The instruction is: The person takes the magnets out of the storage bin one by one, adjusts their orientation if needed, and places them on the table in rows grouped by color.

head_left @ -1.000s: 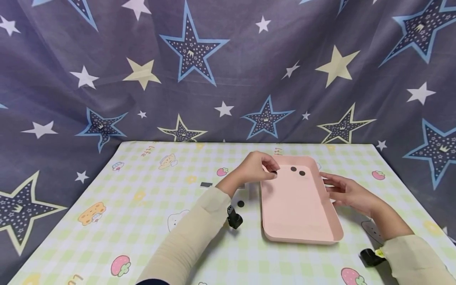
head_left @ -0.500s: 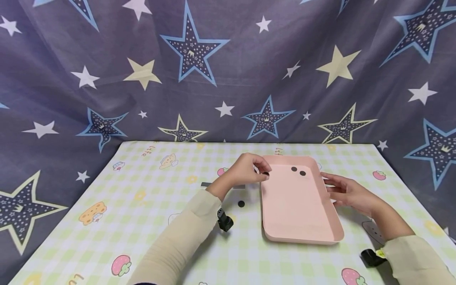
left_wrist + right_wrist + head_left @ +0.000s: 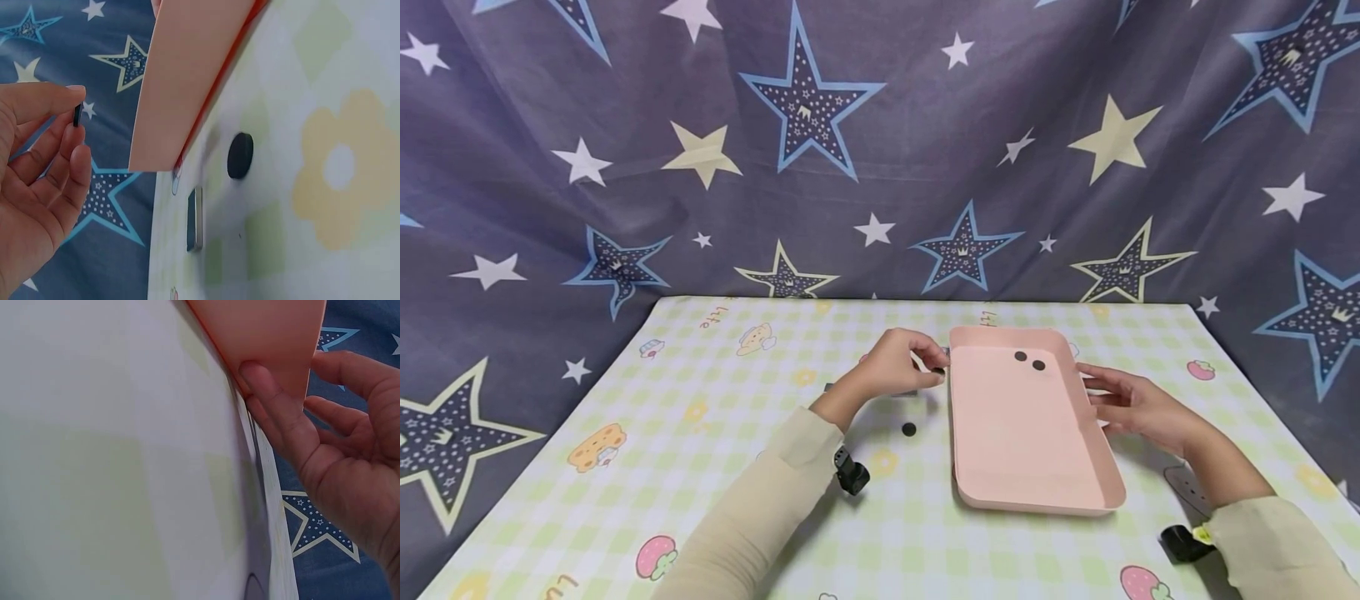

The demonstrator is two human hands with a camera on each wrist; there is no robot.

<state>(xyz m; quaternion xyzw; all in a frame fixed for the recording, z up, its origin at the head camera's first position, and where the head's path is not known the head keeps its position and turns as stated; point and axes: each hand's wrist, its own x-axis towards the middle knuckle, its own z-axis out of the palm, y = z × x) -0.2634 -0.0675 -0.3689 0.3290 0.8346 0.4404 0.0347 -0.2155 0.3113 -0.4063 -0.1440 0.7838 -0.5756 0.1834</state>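
My left hand point(image 3: 891, 364) pinches a small black disc point(image 3: 77, 115) between thumb and fingertip, just left of the pink tray point(image 3: 1030, 425). Seen from the left wrist, the disc is edge-on and held above the tabletop. Two more black discs point(image 3: 1021, 356) lie inside the tray near its far end. Another black disc point(image 3: 240, 155) rests on the cloth, left of the tray. At the tray's right side is my right hand point(image 3: 1142, 412), its fingers loosely extended and touching the outer wall point(image 3: 281, 356), as the right wrist view shows.
A flat dark bar with a light edge point(image 3: 195, 219) lies on the checked tablecloth point(image 3: 715, 500), partly hidden behind my left hand in the head view. A dark star-patterned curtain point(image 3: 880, 150) hangs behind the table. Black wrist cameras point(image 3: 852, 473) sit at both cuffs.
My left hand has moved left from over the tray's far left part to outside its left wall, carrying the black disc. My right hand and the tray have stayed put.
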